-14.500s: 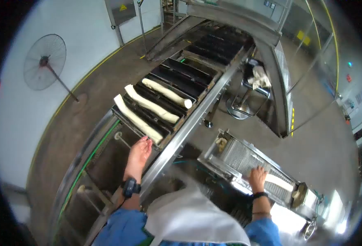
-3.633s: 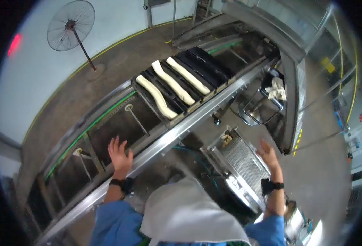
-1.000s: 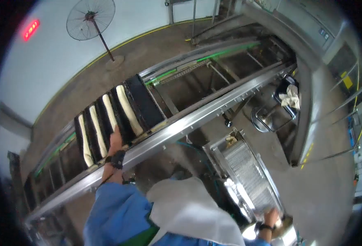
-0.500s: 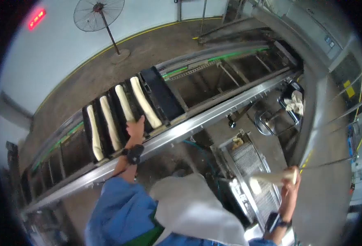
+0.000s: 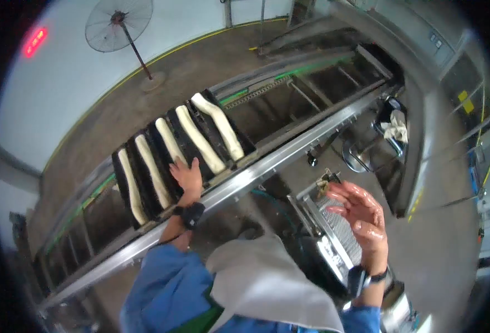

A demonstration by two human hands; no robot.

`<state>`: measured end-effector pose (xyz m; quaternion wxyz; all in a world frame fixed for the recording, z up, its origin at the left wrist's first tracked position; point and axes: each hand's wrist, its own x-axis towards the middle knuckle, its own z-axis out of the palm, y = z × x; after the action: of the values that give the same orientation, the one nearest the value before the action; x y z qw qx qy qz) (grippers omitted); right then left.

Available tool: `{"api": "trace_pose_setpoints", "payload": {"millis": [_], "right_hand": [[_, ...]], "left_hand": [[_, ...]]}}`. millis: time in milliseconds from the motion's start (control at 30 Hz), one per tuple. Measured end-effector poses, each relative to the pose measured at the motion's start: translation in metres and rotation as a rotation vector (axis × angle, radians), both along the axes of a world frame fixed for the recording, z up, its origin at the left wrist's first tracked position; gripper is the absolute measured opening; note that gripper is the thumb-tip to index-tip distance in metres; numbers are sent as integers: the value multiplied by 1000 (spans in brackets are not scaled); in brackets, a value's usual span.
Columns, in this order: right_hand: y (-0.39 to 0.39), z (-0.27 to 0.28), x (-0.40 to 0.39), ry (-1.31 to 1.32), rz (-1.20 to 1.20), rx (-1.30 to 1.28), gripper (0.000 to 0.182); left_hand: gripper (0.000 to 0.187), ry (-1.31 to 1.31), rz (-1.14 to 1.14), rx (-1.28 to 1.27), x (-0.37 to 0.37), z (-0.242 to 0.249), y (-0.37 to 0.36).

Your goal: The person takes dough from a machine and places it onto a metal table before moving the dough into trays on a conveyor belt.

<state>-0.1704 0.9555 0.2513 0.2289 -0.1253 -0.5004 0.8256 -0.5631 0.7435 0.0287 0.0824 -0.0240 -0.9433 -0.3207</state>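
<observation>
Long pale dough-like strips lie side by side in a black grooved tray [image 5: 140, 195] on the conveyor. My left hand [image 5: 188, 176] rests with fingers spread on the near end of the middle strip [image 5: 169, 136]. To its right is another strip [image 5: 200, 140], and the rightmost strip [image 5: 219, 123] lies bent in its groove. My right hand [image 5: 362, 213], wet and empty with fingers apart, is raised over the perforated metal drum [image 5: 339, 225].
The conveyor's metal rail [image 5: 278, 165] crosses in front of me. A stool [image 5: 357, 156] and a pale cloth [image 5: 395, 126] are at the right. A fan [image 5: 118, 19] stands behind the conveyor.
The strip that was in my right hand is gone from it, and a strip now lies in the rightmost groove. My right hand has opened and moved up and left. My left hand's fingers have spread.
</observation>
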Motion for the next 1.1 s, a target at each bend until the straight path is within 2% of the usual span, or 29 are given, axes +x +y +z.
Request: {"api": "trace_pose_setpoints", "payload": {"millis": [67, 100, 133, 200, 267, 300, 367, 400, 433, 500, 533, 567, 600, 633, 700, 767, 800, 833, 867, 900, 933, 1033, 1100], "right_hand": [[10, -36, 34, -163, -190, 5, 66], [12, -56, 55, -277, -302, 15, 61], [14, -78, 79, -419, -415, 6, 58], [9, -135, 142, -717, -638, 9, 53], [-15, -239, 237, -1126, -761, 358, 60], [-38, -243, 265, -1448, -697, 468, 68], [-93, -238, 303, -1909, -586, 477, 85], [-118, -239, 323, -2113, -507, 469, 90], [-141, -238, 340, -2128, -547, 313, 99], [-184, -260, 366, -2268, -607, 73, 107], [-201, -264, 374, -2314, -655, -28, 109], [-204, -236, 356, -2290, -556, -208, 112], [-228, -255, 367, -2308, -642, -308, 113], [-237, -243, 356, -2297, -696, -322, 120], [-256, -245, 320, -2399, -638, -376, 124], [-258, -254, 313, -2456, -683, -349, 123], [-256, -250, 307, -2454, -768, -243, 124], [-275, -274, 321, -2465, -807, -28, 122], [-268, -270, 312, -2419, -914, 35, 120], [-274, -283, 320, -2412, -949, 199, 116], [-272, -288, 318, -2448, -914, 231, 112], [-261, -302, 323, -2387, -1017, 300, 109], [-255, -309, 329, -2338, -1100, 361, 108]], "left_hand": [[70, 118, -170, -53, 2, 23, 10], [65, 94, -277, 102, 5, 35, 22], [63, 85, -315, 75, 12, 48, 36], [62, 47, -472, 182, 9, 43, 60], [61, 17, -566, 216, 13, 43, 81], [61, 41, -652, 205, 18, 44, 90], [60, 85, -854, 177, 41, 51, 110], [60, 190, -987, 49, 47, 44, 121], [61, 261, -1157, -41, 62, 44, 131], [60, 368, -1499, -178, 81, 30, 150], [62, 361, -1581, -298, 96, 33, 163], [62, 402, -1655, -358, 103, 30, 178], [63, 443, -1731, -422, 108, 26, 194], [64, 470, -1762, -476, 108, 20, 210], [68, 503, -1746, -505, 97, 6, 224], [70, 458, -1732, -479, 80, -15, 252], [71, 434, -1736, -440, 74, -25, 259], [72, 448, -1694, -445, 79, -27, 260], [72, 459, -1656, -450, 88, -22, 261], [71, 539, -1712, -464, 90, -22, 263], [69, 628, -1763, -460, 88, -19, 260], [61, 677, -1863, -490, 106, -7, 248], [53, 890, -1995, -860, 114, -1, 248]]}}
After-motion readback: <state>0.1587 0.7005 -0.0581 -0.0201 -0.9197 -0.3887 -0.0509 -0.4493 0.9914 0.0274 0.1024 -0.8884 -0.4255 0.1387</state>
